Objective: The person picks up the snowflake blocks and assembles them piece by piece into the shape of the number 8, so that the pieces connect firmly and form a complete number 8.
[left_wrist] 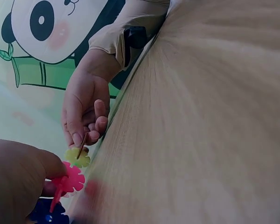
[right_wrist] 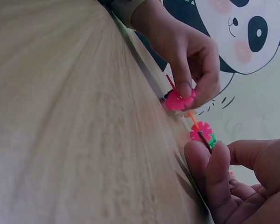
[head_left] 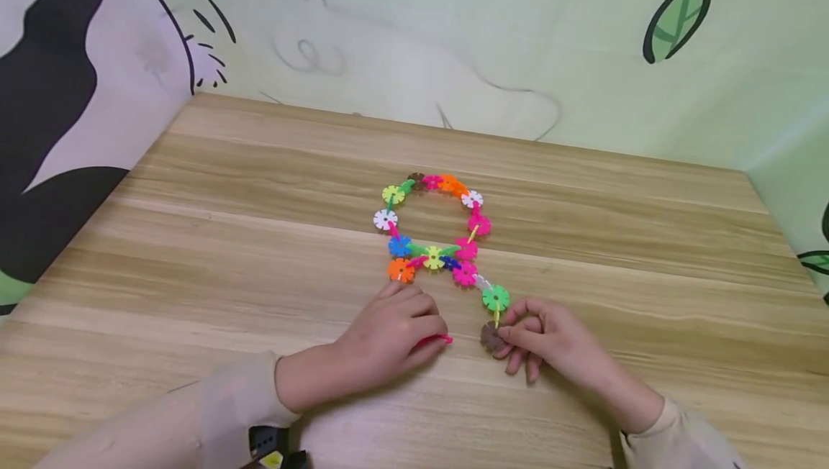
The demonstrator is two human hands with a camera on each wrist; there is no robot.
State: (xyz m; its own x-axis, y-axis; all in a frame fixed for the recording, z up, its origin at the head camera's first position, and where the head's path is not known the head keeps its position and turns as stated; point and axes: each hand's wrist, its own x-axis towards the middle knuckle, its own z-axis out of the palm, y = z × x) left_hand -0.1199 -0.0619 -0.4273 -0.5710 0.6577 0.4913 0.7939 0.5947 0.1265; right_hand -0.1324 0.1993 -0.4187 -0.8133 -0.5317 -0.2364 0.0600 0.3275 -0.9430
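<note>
Two hands are working at the lower end of a chain of snowflake building discs (head_left: 432, 228) lying on the wooden desk (head_left: 214, 239). Most of the figure looks already joined: a closed loop of coloured discs sits around the desk's middle, crossed at its 6 o'clock edge by a short row of discs, and a tail is running off toward 5 o'clock through a green disc (head_left: 495, 298).

At that tail's end the right hand (head_left: 550, 343) is pinching a brown disc (head_left: 490, 337) between thumb and fingertips, its grip clamped on the piece just below the green one; whether the brown disc is already fully slotted in, I cannot tell. The left hand (head_left: 391, 336), at about 7 o'clock from the loop, is curling its fingers round a pink disc (head_left: 435, 339), which the right wrist view shows held on edge against the desk. An orange disc (head_left: 401, 270) at the loop's lower left is lying just beyond the left fingertips.

By my reading, the loop is done, and the loose pink piece is yet to be attached.
</note>
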